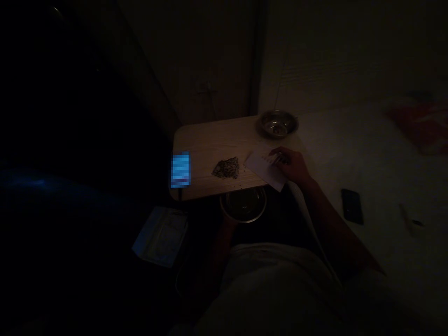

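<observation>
In dim light, a pile of small dark grains or seeds point(227, 168) lies on a light wooden table point(206, 140). My right hand point(292, 164) is closed on a whitish sheet that looks like paper or card point(264, 169), held against the tabletop just right of the pile. My left hand point(229, 225) grips a round metal bowl point(263, 210) below the table's near edge; most of its fingers are hidden. The bowl's inside is dark, so its contents cannot be made out. A few loose grains lie between the pile and the near edge.
Another metal bowl point(279, 124) with something small in it stands at the far right corner. A lit, blurred screen point(180, 169) sits at the table's left end. A pale packet point(161, 236) lies lower left. On the light surface at right rests a dark phone point(352, 206).
</observation>
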Action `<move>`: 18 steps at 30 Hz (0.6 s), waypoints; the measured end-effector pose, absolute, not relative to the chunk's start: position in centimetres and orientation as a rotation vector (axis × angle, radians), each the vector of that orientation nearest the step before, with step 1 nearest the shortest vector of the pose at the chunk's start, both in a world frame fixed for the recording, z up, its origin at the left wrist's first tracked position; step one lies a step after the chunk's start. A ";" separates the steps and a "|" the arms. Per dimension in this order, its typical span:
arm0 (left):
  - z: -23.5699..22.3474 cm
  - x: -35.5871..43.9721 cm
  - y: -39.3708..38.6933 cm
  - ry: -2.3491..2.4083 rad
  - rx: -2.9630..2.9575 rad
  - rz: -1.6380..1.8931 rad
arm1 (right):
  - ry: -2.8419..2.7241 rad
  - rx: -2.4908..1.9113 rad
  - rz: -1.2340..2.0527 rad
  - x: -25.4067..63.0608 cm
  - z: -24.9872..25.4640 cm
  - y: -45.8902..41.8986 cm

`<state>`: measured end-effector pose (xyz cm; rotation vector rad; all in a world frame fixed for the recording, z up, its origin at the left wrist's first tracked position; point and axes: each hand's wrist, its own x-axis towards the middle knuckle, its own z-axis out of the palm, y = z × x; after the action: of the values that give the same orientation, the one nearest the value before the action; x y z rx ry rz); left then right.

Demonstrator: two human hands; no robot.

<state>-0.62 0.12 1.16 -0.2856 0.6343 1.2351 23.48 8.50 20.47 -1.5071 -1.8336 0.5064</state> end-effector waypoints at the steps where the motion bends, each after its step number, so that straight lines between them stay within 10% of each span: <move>1: 1.1 -0.6 0.1 0.624 -0.283 1.229 | -1.835 -1.502 0.514 23.6 20.4 8.4; 18: 1.4 -0.6 0.3 0.696 -0.297 1.261 | -1.824 -1.420 0.612 24.6 19.4 7.6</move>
<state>-0.55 0.27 1.41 -0.2970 0.6956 1.2610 24.62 7.56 19.39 -1.4205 -1.8237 0.6122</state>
